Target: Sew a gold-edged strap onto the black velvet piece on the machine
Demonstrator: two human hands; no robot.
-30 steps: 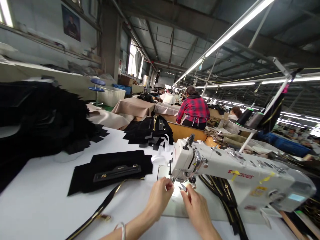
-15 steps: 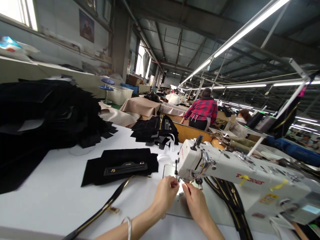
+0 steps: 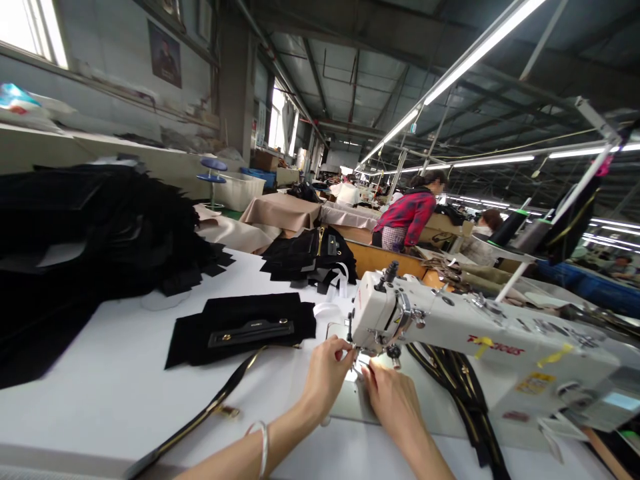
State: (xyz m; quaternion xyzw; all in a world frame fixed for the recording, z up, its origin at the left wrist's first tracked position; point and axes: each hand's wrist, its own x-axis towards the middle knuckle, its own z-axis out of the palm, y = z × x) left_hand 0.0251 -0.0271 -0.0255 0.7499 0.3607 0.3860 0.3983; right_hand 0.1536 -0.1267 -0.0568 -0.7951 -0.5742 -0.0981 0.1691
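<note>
Where fingers pinch, left hand meets right hand.

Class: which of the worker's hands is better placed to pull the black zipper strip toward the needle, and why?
Probably the left hand: the zipper strip lies on its side, while the right hand sits under the sewing machine.

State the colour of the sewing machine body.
White sewing machine, clearest in the head view.

Needle area under sewing machine head hidden by both hands' fingertips; glare there. Black strap cut off at bottom edge.
</note>
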